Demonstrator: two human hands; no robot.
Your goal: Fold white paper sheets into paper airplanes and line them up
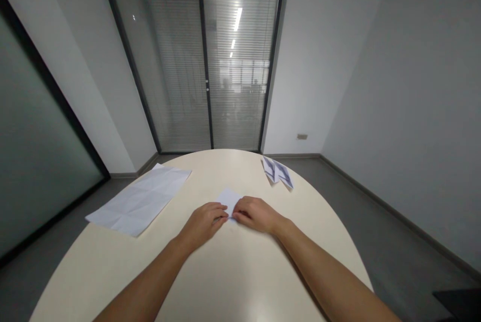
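At frame centre, left hand [205,222] and right hand [255,214] pinch a small folded paper [228,197] against the counter [233,272], apparently both gripping it. Creased sheet [141,202] lies left; printed leaflets [277,172] upper right.

Folded paper [228,198] — near half hidden under both hands' fingers [221,210].

Cream table [240,272], white folded paper [227,197], white creased sheet [143,201], blue-printed leaflets [277,172].

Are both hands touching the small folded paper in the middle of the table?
Yes, the left hand and the right hand both press their fingertips on the small folded paper lying on the table.
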